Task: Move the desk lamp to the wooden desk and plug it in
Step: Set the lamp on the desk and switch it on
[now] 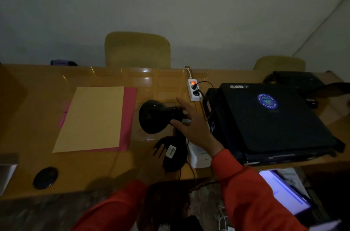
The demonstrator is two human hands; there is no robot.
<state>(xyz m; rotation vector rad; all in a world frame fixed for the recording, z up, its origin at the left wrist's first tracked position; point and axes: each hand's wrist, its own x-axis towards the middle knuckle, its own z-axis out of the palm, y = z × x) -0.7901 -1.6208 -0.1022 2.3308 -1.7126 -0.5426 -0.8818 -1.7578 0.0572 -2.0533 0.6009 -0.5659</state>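
The black desk lamp stands on the wooden desk (94, 172) near its front edge. Its round shade (153, 117) points left, and its round base (175, 155) carries a white label. My right hand (191, 122) wraps the rear of the shade where the neck joins, thumb below and fingers above. My left hand (159, 154) holds the left rim of the base, its fingers resting on top. A black cord runs from the base over the desk's front edge. A white power strip (194, 90) with a lit red switch lies behind my right hand, with black plugs in it.
A yellow sheet (92, 119) lies on a pink folder at the left. A closed black laptop (269, 117) with a blue round sticker sits at the right, a white box (198, 155) beside the lamp base. A dark round disc (45, 177) lies front left. Two chairs stand behind.
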